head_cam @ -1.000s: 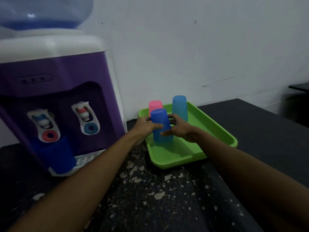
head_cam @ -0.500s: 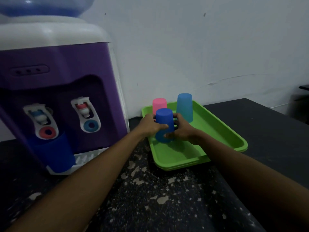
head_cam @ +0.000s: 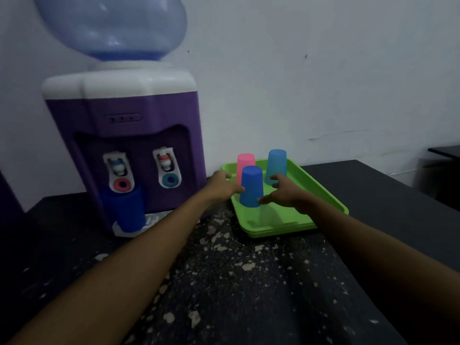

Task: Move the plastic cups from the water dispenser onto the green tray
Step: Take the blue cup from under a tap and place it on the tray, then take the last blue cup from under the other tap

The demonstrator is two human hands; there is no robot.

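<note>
- Both hands have loosened: I see my left hand (head_cam: 222, 186) and right hand (head_cam: 283, 192) spread open, fingertips just grazing the dark blue cup (head_cam: 252, 187).
- It stands inverted on the green tray (head_cam: 323, 195); a careless withdrawal could topple it.
- Behind stand the pink cup (head_cam: 245, 162) and light blue cup (head_cam: 276, 165).
- Another blue cup (head_cam: 125, 213) waits at the water dispenser (head_cam: 124, 108).

pink cup (head_cam: 245, 162) partly hidden behind dark blue cup (head_cam: 252, 186); bottle (head_cam: 112, 28) top seemingly cropped.
</note>
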